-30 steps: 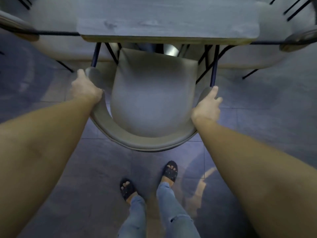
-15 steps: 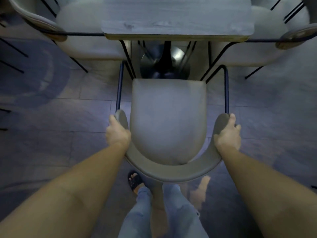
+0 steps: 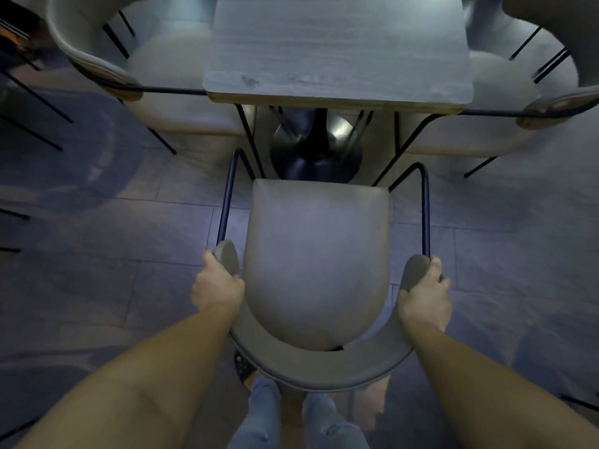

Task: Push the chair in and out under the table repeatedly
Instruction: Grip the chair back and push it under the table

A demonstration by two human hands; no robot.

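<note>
The grey chair point(image 3: 316, 254) stands on the tiled floor point(image 3: 113, 241), pulled clear of the table point(image 3: 337, 50), its seat front near the table's round metal base point(image 3: 316, 147). The left hand point(image 3: 217, 286) grips the left end of the curved backrest and the right hand point(image 3: 424, 296) grips the right end. Two other chairs, one point(image 3: 168, 79) left and one point(image 3: 505, 105) right, flank the table. Jeans-clad legs point(image 3: 269, 416) stand just behind the backrest.
</note>
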